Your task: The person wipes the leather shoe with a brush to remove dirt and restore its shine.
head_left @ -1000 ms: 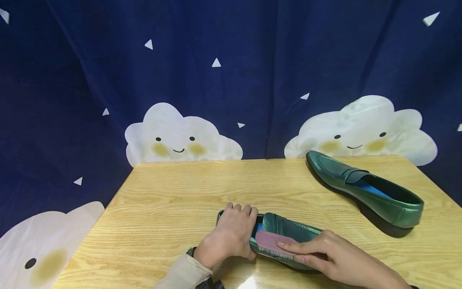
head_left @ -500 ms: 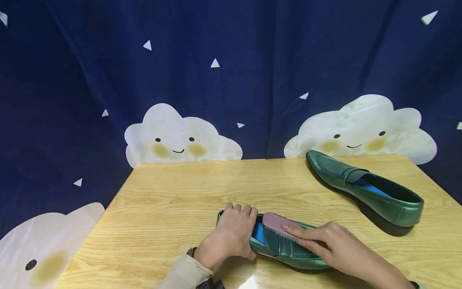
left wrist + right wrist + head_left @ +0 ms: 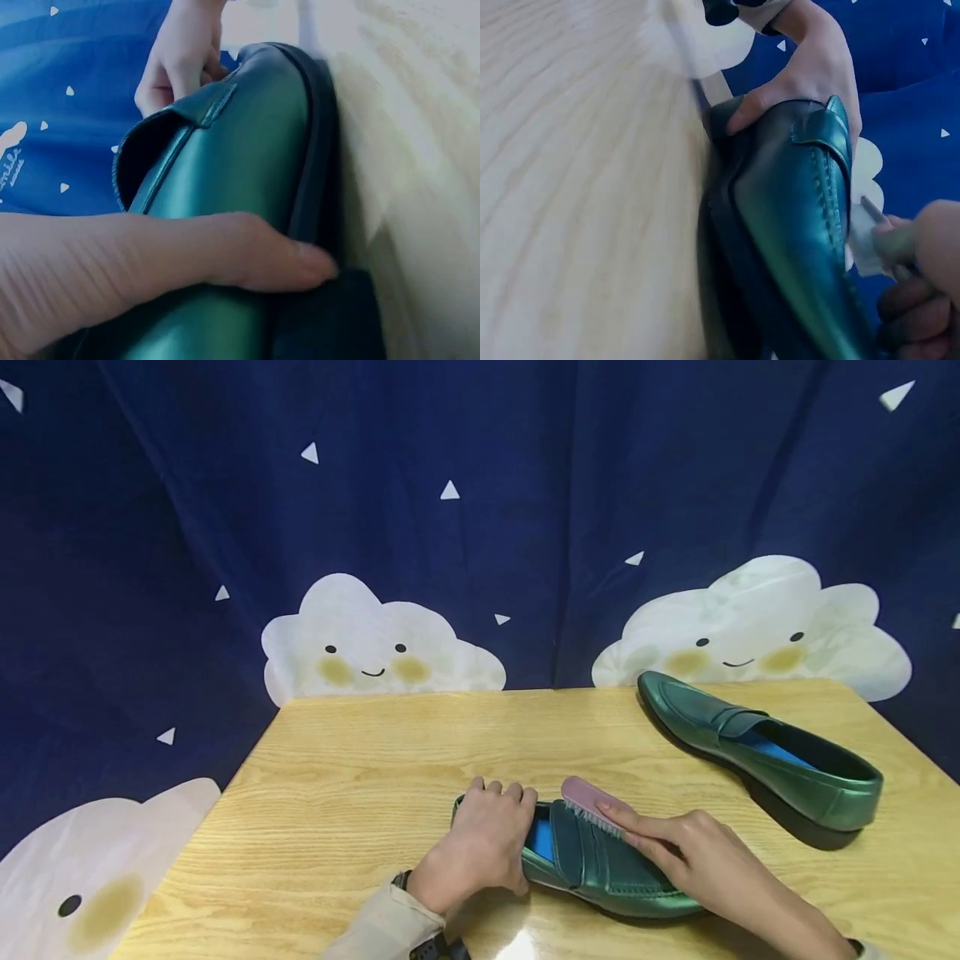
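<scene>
A green loafer (image 3: 637,881) with a blue insole lies on its sole at the front of the table, toe to the right. My left hand (image 3: 491,831) grips its heel end from above; in the left wrist view the thumb (image 3: 262,251) presses along the side, down by the sole. A pink brush (image 3: 588,797) with pale bristles is pinched in my right hand (image 3: 697,860), its bristles down at the far edge of the loafer's upper, by the strap. In the right wrist view the loafer (image 3: 787,225) hides part of the brush (image 3: 866,240).
A matching green loafer (image 3: 757,756) stands at the right of the wooden table (image 3: 360,777), toe pointing to the back left. Behind the table hangs a dark blue curtain (image 3: 420,427) printed with clouds and triangles.
The brush in my right hand has moved from the loafer's near side, up across its upper, to the far edge. My left hand keeps its grip on the heel end.
</scene>
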The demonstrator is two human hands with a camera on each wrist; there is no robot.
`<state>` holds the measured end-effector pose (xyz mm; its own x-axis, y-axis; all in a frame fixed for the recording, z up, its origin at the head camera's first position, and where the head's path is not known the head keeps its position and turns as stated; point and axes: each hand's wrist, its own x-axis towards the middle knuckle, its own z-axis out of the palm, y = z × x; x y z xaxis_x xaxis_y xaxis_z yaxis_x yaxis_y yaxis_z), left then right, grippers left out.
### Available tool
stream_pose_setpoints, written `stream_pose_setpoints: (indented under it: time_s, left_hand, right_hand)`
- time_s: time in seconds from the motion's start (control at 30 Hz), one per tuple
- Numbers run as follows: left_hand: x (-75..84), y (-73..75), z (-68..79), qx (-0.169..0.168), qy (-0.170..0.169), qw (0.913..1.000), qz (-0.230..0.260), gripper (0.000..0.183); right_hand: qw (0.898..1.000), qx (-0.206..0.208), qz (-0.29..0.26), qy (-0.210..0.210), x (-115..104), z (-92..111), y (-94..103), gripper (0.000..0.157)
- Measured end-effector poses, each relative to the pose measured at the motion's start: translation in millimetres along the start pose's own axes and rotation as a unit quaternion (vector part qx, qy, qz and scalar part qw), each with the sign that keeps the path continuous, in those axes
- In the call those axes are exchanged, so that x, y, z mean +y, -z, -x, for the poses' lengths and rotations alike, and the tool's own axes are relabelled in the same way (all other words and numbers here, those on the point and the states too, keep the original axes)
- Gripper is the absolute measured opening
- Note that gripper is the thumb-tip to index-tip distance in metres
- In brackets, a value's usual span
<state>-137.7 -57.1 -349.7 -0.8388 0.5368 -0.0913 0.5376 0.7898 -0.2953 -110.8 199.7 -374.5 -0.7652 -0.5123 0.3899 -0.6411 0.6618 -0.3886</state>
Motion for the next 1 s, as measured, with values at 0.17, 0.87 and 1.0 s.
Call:
stream_pose_setpoints:
  time_s: [0.17, 0.87, 1.0]
  left_hand:
    - [1.0, -2.8, -3.4, 0.035, 0.034, 0.9988, 0.013, 0.094]
    - [8.3, -29.4, -22.4, 0.299, 0.038, 0.9523, -0.045, 0.091]
    - [12.9, -27.2, -19.8, 0.272, 0.048, 0.9605, -0.033, 0.095]
  right_hand:
    - [0.992, -0.055, -0.098, 0.065, 4.5, 0.8, 5.8, 0.043]
    - [0.991, 0.009, 0.048, 0.128, 7.9, -2.2, 25.4, 0.049]
    - [0.992, -0.005, 0.029, 0.124, 9.3, -1.6, 26.6, 0.046]
